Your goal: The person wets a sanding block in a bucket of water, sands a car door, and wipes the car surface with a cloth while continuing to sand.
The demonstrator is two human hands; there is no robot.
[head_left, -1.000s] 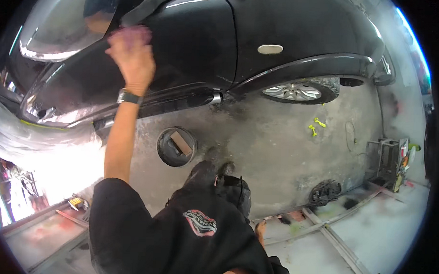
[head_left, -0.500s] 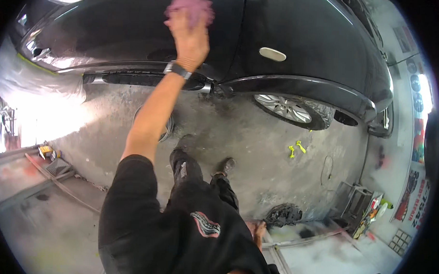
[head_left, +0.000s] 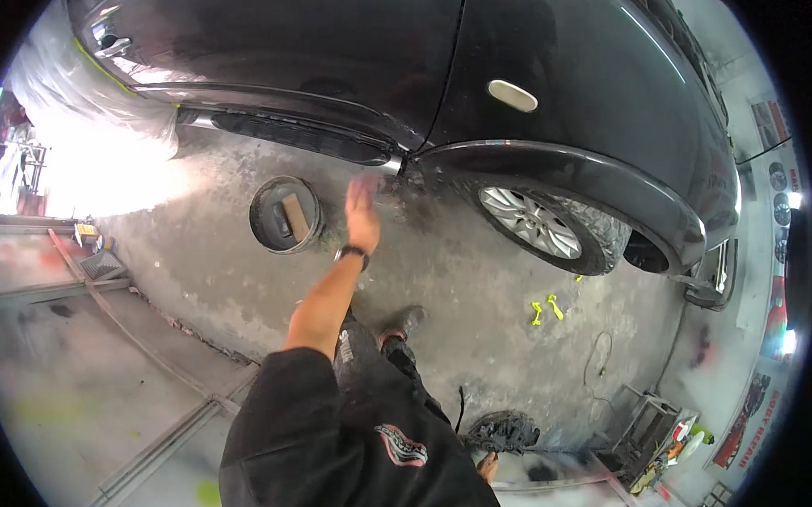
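Note:
My left hand [head_left: 362,218] hangs in front of the dark car's lower side, right of a dark bucket [head_left: 287,215]. Motion smears its fingers, and a faint pinkish purple patch shows at their tips; whether a cloth is still held there I cannot make out. At the lower right, my right hand [head_left: 488,468] is low beside my body, partly hidden, close to a crumpled black heap [head_left: 504,430]. Above stands the dark car body [head_left: 279,43], its dark surface bare where the left hand was. Inside the bucket lie a tan block [head_left: 295,217] and a dark grey piece.
A silver wheel [head_left: 532,224] sits right of my left hand, under the fender. Yellow-green pieces [head_left: 554,307] and a thin loop of cord [head_left: 599,359] lie on the concrete. Plastic sheeting [head_left: 89,99] hangs at the left; a metal stand [head_left: 655,423] holds supplies at the right.
My left hand has come down off the car panel, where it pressed a pink cloth. The cloth no longer shows plainly. More of the bucket is visible; my right hand appears slightly lower.

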